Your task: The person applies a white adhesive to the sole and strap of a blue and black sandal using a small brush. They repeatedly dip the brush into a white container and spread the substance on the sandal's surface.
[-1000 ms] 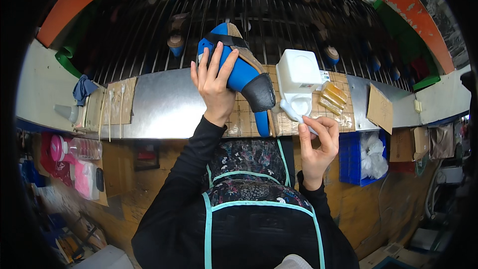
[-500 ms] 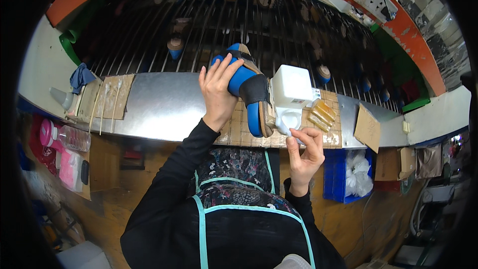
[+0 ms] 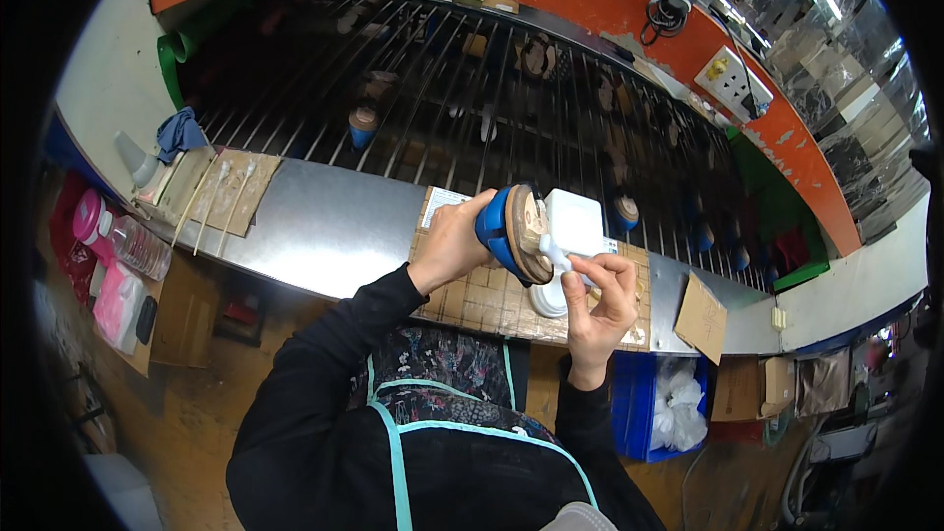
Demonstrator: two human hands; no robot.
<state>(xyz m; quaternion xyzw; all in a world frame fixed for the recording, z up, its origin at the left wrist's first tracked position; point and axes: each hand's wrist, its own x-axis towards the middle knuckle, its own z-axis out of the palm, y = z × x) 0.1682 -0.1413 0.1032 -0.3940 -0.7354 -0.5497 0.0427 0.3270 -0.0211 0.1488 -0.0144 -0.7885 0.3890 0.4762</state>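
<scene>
My left hand (image 3: 454, 248) is wrapped round a sandal on a blue shoe last (image 3: 499, 228), held above the mat-covered patch of the bench. The sandal is tilted so that its tan sole edge and pale underside face right. Between thumb and fingertips, my right hand (image 3: 602, 310) pinches a small whitish applicator (image 3: 554, 254). Its rounded head is at the sole's underside; whether it touches cannot be made out. Just behind stands a white plastic dispenser (image 3: 576, 216), with its round white cup (image 3: 549, 300) below the sandal.
Beyond the metal bench (image 3: 324, 221) runs a rack of metal bars (image 3: 433, 108), with several shoes on blue lasts. Cotton-tipped sticks (image 3: 211, 192) lie on cardboard at the left. A blue bin (image 3: 634, 403) of plastic bags stands at the lower right, below a cardboard piece (image 3: 701, 317).
My left hand has turned the sandal so its underside faces right. My right hand has lifted the applicator from the dispenser's cup to the sole. The whole view has shifted.
</scene>
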